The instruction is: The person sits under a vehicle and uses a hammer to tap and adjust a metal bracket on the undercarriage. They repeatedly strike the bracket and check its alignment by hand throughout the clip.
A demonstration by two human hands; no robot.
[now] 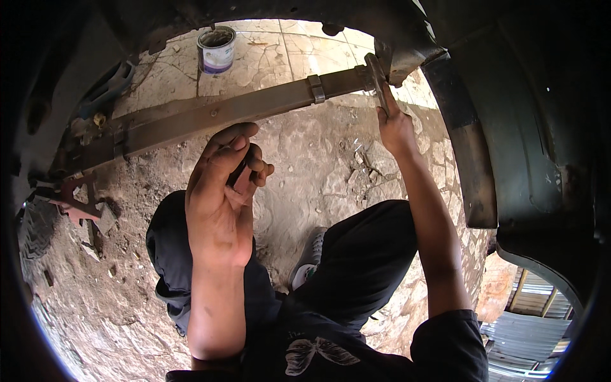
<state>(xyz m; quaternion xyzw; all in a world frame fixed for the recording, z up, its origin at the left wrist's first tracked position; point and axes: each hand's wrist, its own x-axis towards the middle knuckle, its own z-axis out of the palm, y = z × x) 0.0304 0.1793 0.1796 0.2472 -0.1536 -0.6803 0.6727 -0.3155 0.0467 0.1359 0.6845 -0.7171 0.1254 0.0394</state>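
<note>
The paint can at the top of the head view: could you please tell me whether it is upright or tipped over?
Upright. The paint can stands on its base on the tiled floor, its round open mouth facing up.

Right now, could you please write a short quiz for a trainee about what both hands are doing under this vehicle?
1. True or false: the right hand touches the rear end of the leaf spring.
2. Which stands on the tiled floor beyond the spring? A) a paint can B) a tyre C) a ladder
3. Fill in: the left hand is curled around a small dark ____.

Key
1. True; it is at the shackle plate.
2. A.
3. Object; the fingers hide what kind it is.
</note>
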